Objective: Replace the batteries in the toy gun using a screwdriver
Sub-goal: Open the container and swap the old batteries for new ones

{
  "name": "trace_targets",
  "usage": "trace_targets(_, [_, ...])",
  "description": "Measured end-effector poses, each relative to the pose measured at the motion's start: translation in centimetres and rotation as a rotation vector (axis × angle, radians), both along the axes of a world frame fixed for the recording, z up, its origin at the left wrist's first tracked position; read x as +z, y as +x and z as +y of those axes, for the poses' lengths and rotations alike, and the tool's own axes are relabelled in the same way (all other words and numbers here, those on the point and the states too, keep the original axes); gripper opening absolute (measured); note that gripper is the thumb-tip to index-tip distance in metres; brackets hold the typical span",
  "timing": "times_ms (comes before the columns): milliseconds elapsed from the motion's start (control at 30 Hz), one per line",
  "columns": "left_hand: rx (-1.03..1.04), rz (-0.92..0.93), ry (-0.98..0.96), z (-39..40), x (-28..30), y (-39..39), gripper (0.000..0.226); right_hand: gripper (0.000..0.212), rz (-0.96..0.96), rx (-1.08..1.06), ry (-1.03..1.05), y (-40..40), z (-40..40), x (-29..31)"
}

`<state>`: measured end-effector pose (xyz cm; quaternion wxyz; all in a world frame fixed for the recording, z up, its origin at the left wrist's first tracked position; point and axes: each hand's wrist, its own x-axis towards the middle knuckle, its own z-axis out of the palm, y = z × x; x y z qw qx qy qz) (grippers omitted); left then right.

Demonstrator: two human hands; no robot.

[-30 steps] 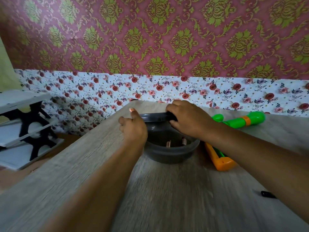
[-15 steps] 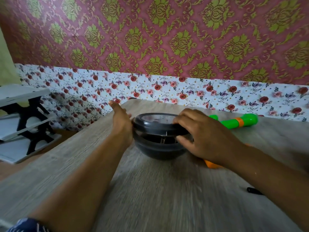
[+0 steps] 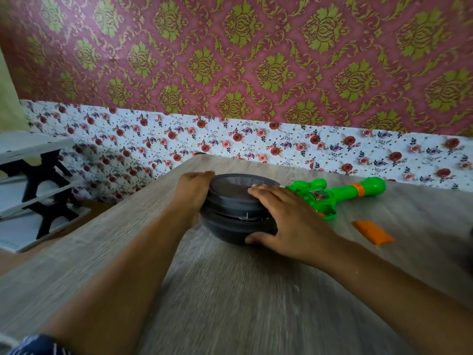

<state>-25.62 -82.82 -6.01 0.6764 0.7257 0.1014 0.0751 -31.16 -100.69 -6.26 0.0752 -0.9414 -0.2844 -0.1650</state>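
Item: toy gun (image 3: 335, 194), centre right of frame on the bench (image 3: 230, 290), untouched. My hands, left (image 3: 193, 190) and right (image 3: 286, 216), press the lidded bowl (image 3: 235, 213). Battery swap seemingly unfinished.

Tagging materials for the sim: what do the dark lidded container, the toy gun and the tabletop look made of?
Dark lidded container: looks like grey-black plastic with a dull sheen; the lid top seems slightly translucent.
Toy gun: glossy moulded plastic, bright green with an orange band and a small shiny silver patch.
Tabletop: matte grey wood-grain print, probably laminate rather than solid wood; cannot confirm.
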Motion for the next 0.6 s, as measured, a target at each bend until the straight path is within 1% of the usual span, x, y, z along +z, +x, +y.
trace_targets(100, [0.005,0.042,-0.009,0.2,-0.1,0.1,0.023,0.075,-0.101,-0.017,-0.023,0.3,0.0,-1.2])
trace_targets(200, [0.016,0.048,0.028,0.2,-0.4,-0.1,0.024,0.065,-0.087,-0.024,-0.046,0.1,0.3,-1.9])
trace_targets(300, [0.033,0.044,0.021,0.2,-0.6,-0.4,0.025,0.065,-0.094,-0.012,-0.042,0.0,0.3,-1.8])
trace_targets(433, [0.018,0.061,-0.018,0.2,-0.5,-0.5,0.019,0.061,-0.119,-0.011,-0.084,0.0,0.4,-1.6])
trace_targets(500, [0.042,0.060,-0.027,0.1,-0.3,-0.4,0.015,0.059,-0.113,0.001,-0.071,-0.1,0.5,-1.5])
trace_targets(600, [0.094,0.069,-0.069,0.0,-0.3,-0.5,0.016,0.064,-0.018,-0.004,-0.046,-0.2,0.3,-0.1])
